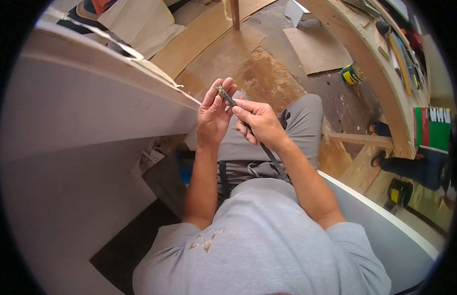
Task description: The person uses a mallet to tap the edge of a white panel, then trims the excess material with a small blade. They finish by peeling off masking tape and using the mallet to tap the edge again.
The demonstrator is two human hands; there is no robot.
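A dark, thin rod-like tool or cable (227,98) with a worn, lighter tip runs from between my hands down toward my lap. Around its middle, the fingers of my right hand (258,120) are closed. My left hand (215,115) is at the tip end, palm turned up, with the thumb close to the tip and the other fingers partly spread behind it. Whether the left fingers pinch the tip is hard to make out. Both hands are above my knees, in front of the grey trousers (307,115).
A pale panel (100,103) stands at the left, a white-edged board (381,216) at the lower right. On the right, a wooden bench (386,93) carries tools; cans (352,73) stand near it. Another person's legs (410,167) show at far right. Boards (317,49) lie on the floor.
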